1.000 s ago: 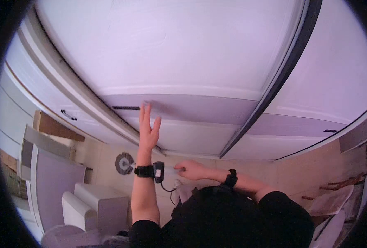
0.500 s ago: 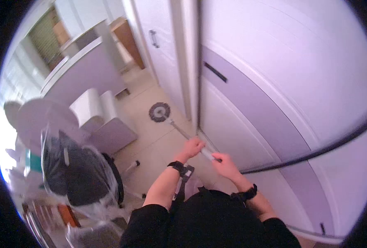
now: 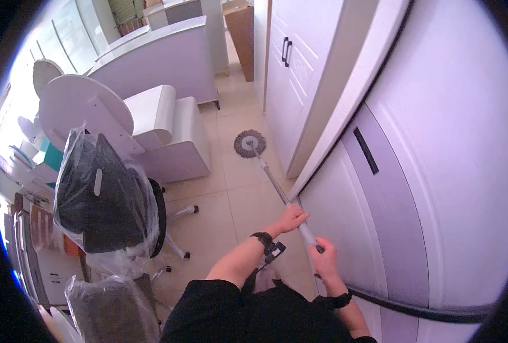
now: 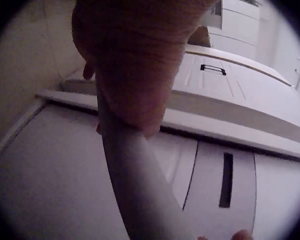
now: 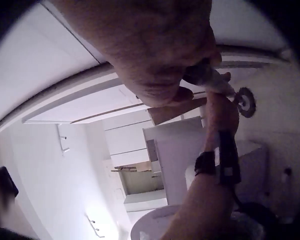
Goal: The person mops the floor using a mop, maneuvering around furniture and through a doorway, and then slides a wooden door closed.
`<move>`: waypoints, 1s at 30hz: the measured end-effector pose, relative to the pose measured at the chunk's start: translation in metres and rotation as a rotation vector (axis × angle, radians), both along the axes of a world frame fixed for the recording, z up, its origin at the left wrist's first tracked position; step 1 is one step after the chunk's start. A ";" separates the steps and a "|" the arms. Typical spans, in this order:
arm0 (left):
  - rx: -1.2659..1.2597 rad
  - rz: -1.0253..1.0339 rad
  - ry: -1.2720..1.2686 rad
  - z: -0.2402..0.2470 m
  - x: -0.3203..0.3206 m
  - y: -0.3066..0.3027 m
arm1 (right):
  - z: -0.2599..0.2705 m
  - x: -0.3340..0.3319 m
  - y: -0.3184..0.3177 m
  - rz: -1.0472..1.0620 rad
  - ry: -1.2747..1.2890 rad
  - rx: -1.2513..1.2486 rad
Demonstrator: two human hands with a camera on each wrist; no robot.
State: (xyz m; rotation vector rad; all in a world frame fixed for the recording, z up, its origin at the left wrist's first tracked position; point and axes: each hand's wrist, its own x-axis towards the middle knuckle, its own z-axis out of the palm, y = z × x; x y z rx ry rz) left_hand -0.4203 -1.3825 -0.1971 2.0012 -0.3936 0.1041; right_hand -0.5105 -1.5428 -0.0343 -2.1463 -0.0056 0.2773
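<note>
A mop with a round grey fringed head (image 3: 250,143) lies flat on the tiled floor, its pole (image 3: 275,185) slanting back toward the body. My left hand (image 3: 291,219) grips the pole partway up. Lower in the head view, my right hand (image 3: 325,256) is wrapped round the dark-tipped upper end. The left wrist view shows the left hand (image 4: 135,65) round the thick grey handle (image 4: 137,185). In the right wrist view the right hand (image 5: 160,55) covers the handle's end, with the mop head (image 5: 246,102) beyond.
Sliding door panels (image 3: 345,194) with a dark recessed handle stand close on the right, beside a white cabinet (image 3: 302,51). To the left are a plastic-wrapped chair (image 3: 108,200), a round white tabletop (image 3: 85,111) and a white bench (image 3: 180,148). A counter (image 3: 157,57) stands further back.
My left hand has come down from the door panel onto the mop pole. The view has swung left, and the mop head now appears farther right in the picture.
</note>
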 end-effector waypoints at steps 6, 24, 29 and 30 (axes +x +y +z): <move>0.101 0.148 -0.007 -0.027 0.074 0.059 | -0.047 0.078 0.056 0.078 -0.069 0.053; -0.003 0.365 0.166 0.096 -0.134 -0.117 | 0.059 -0.106 -0.117 0.045 -0.137 0.321; -0.108 -0.099 0.098 0.189 -0.214 -0.172 | 0.160 -0.186 -0.189 0.133 -0.660 -0.002; -0.144 -0.151 0.063 0.195 -0.232 -0.188 | 0.165 -0.202 -0.201 0.077 -0.808 -0.050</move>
